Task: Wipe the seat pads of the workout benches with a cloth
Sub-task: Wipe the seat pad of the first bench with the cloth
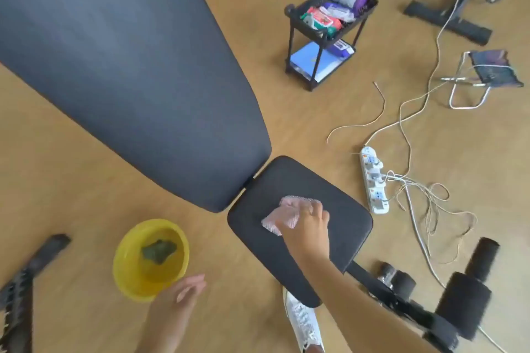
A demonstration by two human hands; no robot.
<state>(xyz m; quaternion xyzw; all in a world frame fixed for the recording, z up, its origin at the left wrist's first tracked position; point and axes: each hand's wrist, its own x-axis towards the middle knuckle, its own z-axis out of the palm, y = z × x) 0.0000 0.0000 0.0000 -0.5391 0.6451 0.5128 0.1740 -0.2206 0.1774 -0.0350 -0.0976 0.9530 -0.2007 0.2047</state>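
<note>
A black seat pad (pixel 338 189) of a workout bench lies just below centre, joined to the long dark backrest pad (pixel 129 71) that runs to the upper left. My right hand (pixel 308 226) presses a pink-and-white cloth (pixel 282 213) flat onto the middle of the seat pad, fingers closed over it. My left hand (pixel 183 295) hovers above the floor beside a yellow basin (pixel 123 261), fingers together and relaxed, holding nothing. A dark green cloth (pixel 157 251) sits inside the basin.
A white power strip (pixel 372 180) with tangled cables lies on the wooden floor right of the seat. A small black rack (pixel 292 23) with supplies stands at the back. Black foam rollers (pixel 464 292) of the bench are at lower right; a white shoe (pixel 304 321) is below the seat.
</note>
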